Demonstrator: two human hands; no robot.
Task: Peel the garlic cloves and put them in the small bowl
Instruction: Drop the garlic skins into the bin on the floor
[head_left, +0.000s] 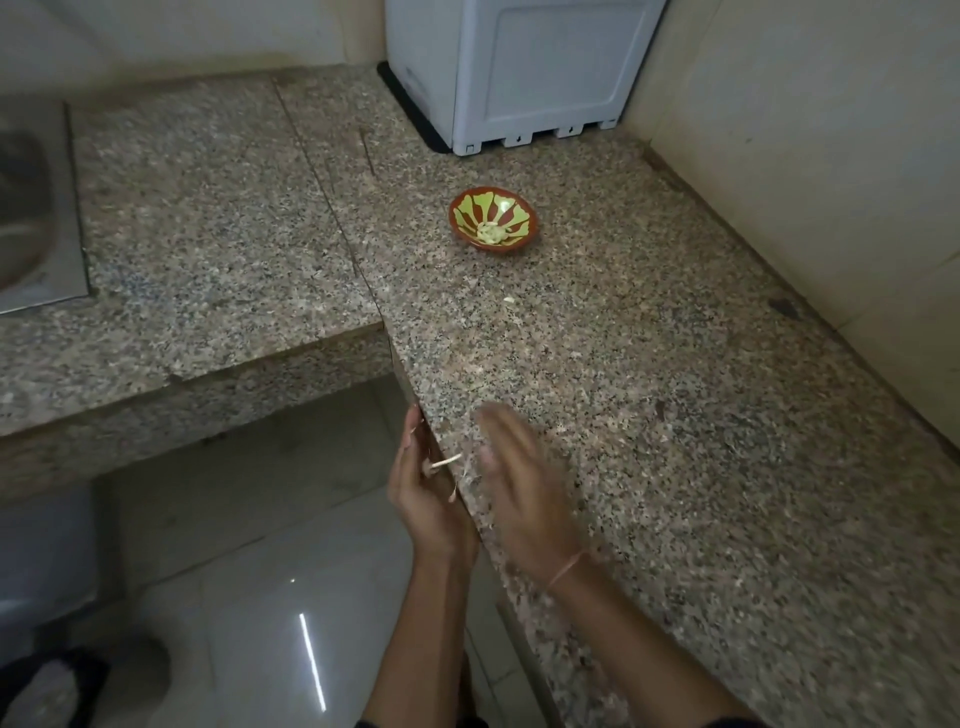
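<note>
The person's two bare arms reach up from the near edge, over a shiny tiled floor. The right wrist wears a thin thread band.

The left hand is just off the near left edge of the speckled stone counter. Its fingers are stretched out and loose, with the palm turned to the edge. It grips nothing.

The right hand lies flat on the counter, right by that edge. It looks blurry, but its fingers are straight and it holds nothing.

Between the two hands, a few thin pale garlic skins sit at the counter's edge, close to the left palm. It is too blurry to tell if they touch the hand.

Farther back, a small pale bit of garlic lies alone on the counter.

Behind it stands the small bowl, red-brown with green stripes inside. The peeled garlic cloves are piled in the bottom of it.

At the far end a white box-shaped machine stands in the corner. Far to the left is a metal sink.
</note>
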